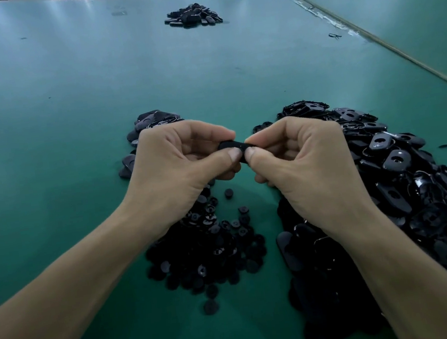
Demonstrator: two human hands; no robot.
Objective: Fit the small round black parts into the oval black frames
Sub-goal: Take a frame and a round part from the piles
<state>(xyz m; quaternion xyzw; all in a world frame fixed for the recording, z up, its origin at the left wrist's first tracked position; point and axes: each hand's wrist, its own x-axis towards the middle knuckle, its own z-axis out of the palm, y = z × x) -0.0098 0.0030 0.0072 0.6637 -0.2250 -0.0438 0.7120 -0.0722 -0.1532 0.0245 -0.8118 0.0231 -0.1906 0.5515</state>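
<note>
Head view, the only one. Both hands are raised above the green table (70, 103). The left hand (177, 169) and right hand (305, 160) each pinch one end of a single oval frame (232, 146) between thumb and forefinger, the other fingers curled under. I judge the two-ended hold steadies the frame so a thumb can press a round part home. Stock sits close for short reaches: the heap of small round parts (209, 249) under the left wrist, the big heap of oval frames (401, 177) under the right. A smaller heap (153, 121) beyond the left hand may be finished pieces, though I cannot confirm this. The thumbs cover the frame's middle, so I cannot tell whether a round part is seated. The curled fingers hide anything in the palms. Black on black blurs the heaps' detail. The far heap (193, 15) is too small to read.
</note>
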